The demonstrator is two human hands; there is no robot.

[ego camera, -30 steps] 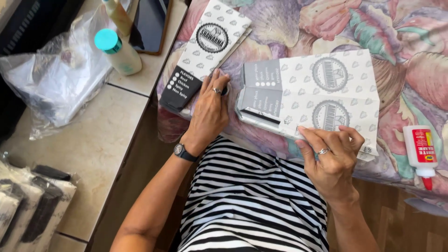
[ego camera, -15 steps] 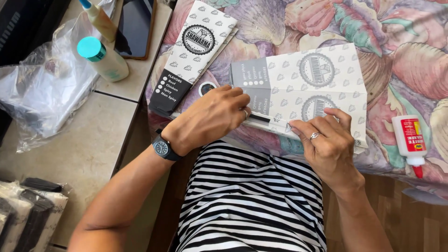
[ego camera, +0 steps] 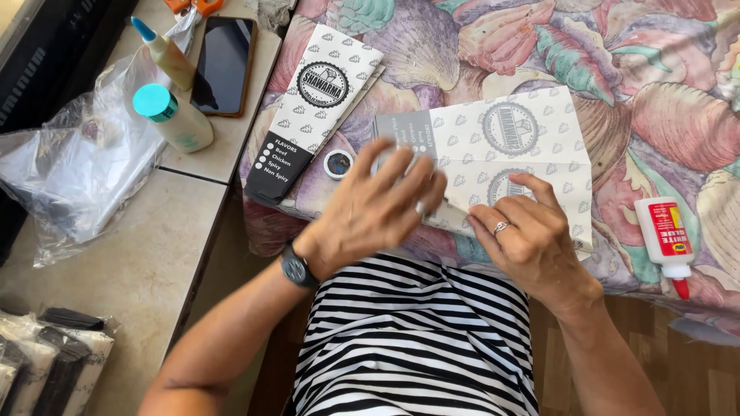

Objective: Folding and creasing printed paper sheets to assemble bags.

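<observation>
A white printed paper sheet (ego camera: 532, 146) with round black emblems and a grey panel lies folded on the floral cloth (ego camera: 655, 69). My left hand (ego camera: 378, 212) lies flat on its near left part, fingers spread, a watch on the wrist. My right hand (ego camera: 532, 231), wearing a ring, pinches the sheet's near edge at the fold. A finished narrow paper sleeve (ego camera: 316, 104) with a black end lies to the left, with a small round lid (ego camera: 338, 164) beside it.
A white glue bottle (ego camera: 667, 240) with a red label lies at the right. On the tiled counter at left are a phone (ego camera: 223, 62), a teal-capped bottle (ego camera: 171, 115), a blue-tipped bottle (ego camera: 163, 52), a clear plastic bag (ego camera: 69, 177) and wrapped packs (ego camera: 46, 370).
My left hand moved right from the narrow sleeve onto the folded sheet. My right hand slid along the sheet's near edge toward the middle.
</observation>
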